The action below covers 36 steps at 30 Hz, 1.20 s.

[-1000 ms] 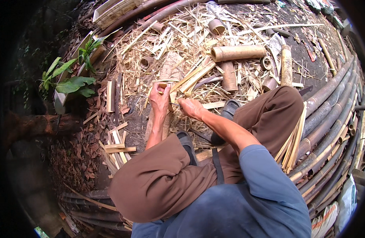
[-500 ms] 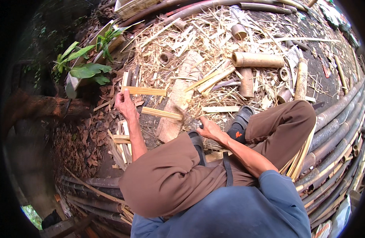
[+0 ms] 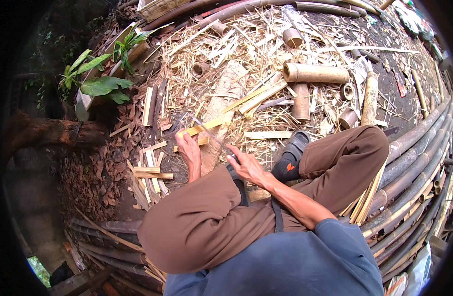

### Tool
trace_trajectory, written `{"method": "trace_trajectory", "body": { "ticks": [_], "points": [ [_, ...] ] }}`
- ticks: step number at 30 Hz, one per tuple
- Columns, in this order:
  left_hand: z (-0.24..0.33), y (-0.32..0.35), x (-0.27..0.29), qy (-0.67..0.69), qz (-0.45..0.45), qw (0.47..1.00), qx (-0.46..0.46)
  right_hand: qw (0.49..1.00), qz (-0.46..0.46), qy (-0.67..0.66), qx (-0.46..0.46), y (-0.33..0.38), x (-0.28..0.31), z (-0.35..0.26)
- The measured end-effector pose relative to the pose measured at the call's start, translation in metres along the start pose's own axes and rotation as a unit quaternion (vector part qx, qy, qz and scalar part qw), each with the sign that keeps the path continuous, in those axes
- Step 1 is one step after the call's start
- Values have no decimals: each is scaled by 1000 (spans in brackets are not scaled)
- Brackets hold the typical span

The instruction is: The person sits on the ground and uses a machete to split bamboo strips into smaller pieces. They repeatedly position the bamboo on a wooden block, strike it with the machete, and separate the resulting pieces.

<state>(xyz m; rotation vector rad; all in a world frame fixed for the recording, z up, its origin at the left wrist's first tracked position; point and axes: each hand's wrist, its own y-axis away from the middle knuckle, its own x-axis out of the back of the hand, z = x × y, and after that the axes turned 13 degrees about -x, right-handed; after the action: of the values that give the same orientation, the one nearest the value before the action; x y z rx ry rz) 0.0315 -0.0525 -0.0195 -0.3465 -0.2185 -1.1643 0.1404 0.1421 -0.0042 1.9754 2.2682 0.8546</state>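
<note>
My left hand (image 3: 189, 154) is closed on the left end of a flat bamboo strip (image 3: 203, 128), which reaches over the wooden board (image 3: 234, 81) lying on the ground. In my right hand (image 3: 247, 166) is the dark handle of a knife (image 3: 214, 139). Its thin blade slants up and left across the strip; whether it bites into the bamboo I cannot tell. Just below lies a second bamboo strip (image 3: 192, 144), partly behind my left fingers. Several cut strips (image 3: 152, 173) are heaped to the left of my knee.
Shavings (image 3: 211, 49) cover the ground beyond the board. Cut bamboo tubes (image 3: 316, 73) and loose strips (image 3: 263, 98) lie there. Long bamboo poles (image 3: 409, 155) are stacked on the right. At the left are a leafy plant (image 3: 101, 86) and a log (image 3: 54, 133).
My left hand has brought its strip right and nearer, over the board. My right hand has moved left and turned the knife, so its blade now crosses the strip.
</note>
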Motion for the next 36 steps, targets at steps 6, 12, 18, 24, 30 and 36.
{"method": "trace_trajectory", "body": {
  "ticks": [6, 12, 18, 24, 30, 36],
  "points": [
    [-2, 6, -28, 58, -97, 992, 53, 999, 54, 2, -5, -26, -19, 32],
    [10, 18, -6, 38, -50, 997, 38, 999, 18, 50, 8, -26, -18, 16],
    [42, 25, -24, 17, -37, 999, 12, 997, 25, 8, -76, -34, -1, 34],
    [45, 20, -30, -21, -66, 997, -32, 992, 59, 10, -111, -59, 2, 74],
    [47, 22, -26, 22, -67, 997, 43, 995, 29, 24, -94, -36, 2, 57],
    [40, 34, -32, -50, -116, 991, -40, 997, 53, 17, -56, -30, -3, 74]
  ]
}}
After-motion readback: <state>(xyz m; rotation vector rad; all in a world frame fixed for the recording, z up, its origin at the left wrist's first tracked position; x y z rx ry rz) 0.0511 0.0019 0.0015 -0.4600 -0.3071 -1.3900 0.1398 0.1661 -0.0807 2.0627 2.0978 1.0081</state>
